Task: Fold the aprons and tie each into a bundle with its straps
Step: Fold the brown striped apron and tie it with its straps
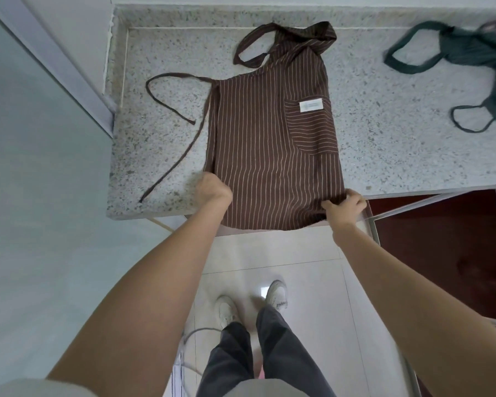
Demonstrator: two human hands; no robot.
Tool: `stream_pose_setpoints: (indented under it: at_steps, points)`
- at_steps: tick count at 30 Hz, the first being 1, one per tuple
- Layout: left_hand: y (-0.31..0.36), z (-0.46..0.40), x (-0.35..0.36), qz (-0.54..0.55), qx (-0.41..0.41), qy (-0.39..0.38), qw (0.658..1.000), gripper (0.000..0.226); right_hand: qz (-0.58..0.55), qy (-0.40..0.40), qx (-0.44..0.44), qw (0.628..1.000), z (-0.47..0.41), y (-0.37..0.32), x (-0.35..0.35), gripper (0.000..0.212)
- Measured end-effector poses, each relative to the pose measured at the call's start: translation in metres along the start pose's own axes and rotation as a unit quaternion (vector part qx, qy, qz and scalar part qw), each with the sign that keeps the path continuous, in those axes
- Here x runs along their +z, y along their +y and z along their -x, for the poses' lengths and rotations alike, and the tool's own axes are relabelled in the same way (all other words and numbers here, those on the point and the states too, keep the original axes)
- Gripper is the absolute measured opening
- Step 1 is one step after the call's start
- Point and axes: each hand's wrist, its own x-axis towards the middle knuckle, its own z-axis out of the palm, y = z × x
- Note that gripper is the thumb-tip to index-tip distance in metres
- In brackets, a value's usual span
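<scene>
Head view: we see the brown striped apron (269,133) lying folded lengthwise on the speckled stone counter (398,144), its bottom hem drooping over the near edge. Our left hand (214,189) has its fingers curled onto the apron's lower left edge, knuckles toward us; the fingertips are tucked out of sight, so we cannot tell how much cloth they take. Our right hand (345,206) pinches the lower right corner, with fabric bunched between thumb and fingers. Both forearms reach forward, bare, the left one straighter, the right bent inward at the wrist. The neck loop (255,44) lies at the far end, and two thin waist straps (166,110) trail off to the left across the counter. A pocket with a white label (311,106) sits on the right side. Far right, a dark green apron (470,50) lies crumpled, blurred and cut off by the frame edge.
</scene>
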Motion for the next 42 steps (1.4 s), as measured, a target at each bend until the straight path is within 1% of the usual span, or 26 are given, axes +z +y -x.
stream_pose_setpoints:
  at_steps: [2, 5, 6, 9, 11, 13, 14, 15, 17, 18, 19, 20, 22, 23, 24, 27, 32, 35, 37, 39, 41, 42]
  points:
    - [0.001, 0.003, 0.004, 0.006, 0.000, 0.018, 1.000, 0.034, 0.002, -0.008, -0.011, 1.000, -0.004, -0.001, -0.002, 0.052]
    - [-0.003, 0.002, 0.008, 0.031, -0.001, 0.029, 0.999, 0.032, -0.058, -0.020, 0.030, 0.998, -0.013, -0.001, -0.006, 0.040]
    - [-0.004, 0.001, 0.008, 0.046, -0.005, 0.029, 0.998, 0.032, -0.053, -0.040, 0.051, 0.997, -0.014, 0.001, -0.009, 0.036]
    - [-0.005, 0.000, 0.007, 0.068, -0.013, 0.018, 0.997, 0.035, -0.044, -0.148, 0.102, 0.983, -0.010, 0.010, -0.015, 0.026]
    - [-0.004, -0.002, 0.007, 0.077, -0.021, 0.006, 0.997, 0.037, -0.048, -0.192, 0.113, 0.974, -0.002, 0.015, -0.021, 0.023]
    - [-0.004, -0.003, 0.006, 0.077, -0.026, 0.003, 0.997, 0.037, -0.051, -0.223, 0.105, 0.968, 0.004, 0.023, -0.027, 0.017]
    - [-0.004, -0.003, 0.007, 0.073, -0.025, 0.004, 0.997, 0.037, -0.048, -0.242, 0.094, 0.965, 0.006, 0.027, -0.030, 0.018]
    - [-0.003, -0.004, 0.007, 0.070, -0.023, 0.004, 0.997, 0.037, -0.035, -0.265, 0.076, 0.961, 0.007, 0.031, -0.033, 0.027]
    - [-0.004, -0.003, 0.008, 0.066, -0.020, 0.006, 0.998, 0.037, -0.003, -0.314, 0.034, 0.949, 0.008, 0.042, -0.039, 0.055]
    - [-0.004, -0.003, 0.008, 0.064, -0.019, 0.007, 0.998, 0.037, 0.011, -0.318, 0.016, 0.948, 0.008, 0.047, -0.039, 0.066]
    - [-0.004, -0.003, 0.008, 0.062, -0.018, 0.009, 0.998, 0.037, 0.027, -0.295, 0.000, 0.955, 0.006, 0.053, -0.040, 0.070]
    - [-0.005, -0.003, 0.009, 0.060, -0.017, 0.010, 0.998, 0.037, 0.042, -0.251, -0.017, 0.967, 0.005, 0.057, -0.040, 0.066]
    - [-0.005, -0.003, 0.009, 0.058, -0.016, 0.014, 0.998, 0.037, 0.064, -0.145, -0.053, 0.986, 0.007, 0.062, -0.040, 0.042]
    - [-0.004, -0.003, 0.009, 0.056, -0.014, 0.015, 0.998, 0.037, 0.066, -0.111, -0.073, 0.989, 0.009, 0.064, -0.041, 0.031]
    - [-0.004, -0.002, 0.009, 0.053, -0.014, 0.016, 0.998, 0.037, 0.062, -0.092, -0.092, 0.990, 0.010, 0.066, -0.041, 0.028]
    - [-0.005, -0.002, 0.009, 0.043, -0.012, 0.020, 0.999, 0.037, 0.057, -0.094, -0.117, 0.987, 0.013, 0.066, -0.042, 0.029]
    - [-0.005, 0.002, 0.009, 0.037, -0.004, 0.033, 0.999, 0.034, -0.005, -0.173, -0.102, 0.980, 0.018, 0.062, -0.042, 0.028]
    - [-0.005, 0.004, 0.010, 0.036, 0.000, 0.042, 0.998, 0.034, -0.013, -0.168, -0.113, 0.979, 0.018, 0.063, -0.041, 0.031]
    - [-0.005, 0.006, 0.011, 0.040, 0.006, 0.049, 0.998, 0.034, 0.009, -0.166, -0.121, 0.979, 0.019, 0.060, -0.041, 0.024]
    - [-0.005, 0.009, 0.012, 0.042, 0.010, 0.056, 0.997, 0.035, 0.064, -0.183, -0.130, 0.972, 0.018, 0.056, -0.040, 0.021]
    - [-0.005, 0.011, 0.013, 0.040, 0.015, 0.061, 0.997, 0.035, 0.136, -0.175, -0.169, 0.960, 0.017, 0.052, -0.041, 0.017]
    - [-0.005, 0.012, 0.013, 0.038, 0.016, 0.063, 0.997, 0.035, 0.168, -0.152, -0.197, 0.954, 0.017, 0.050, -0.042, 0.015]
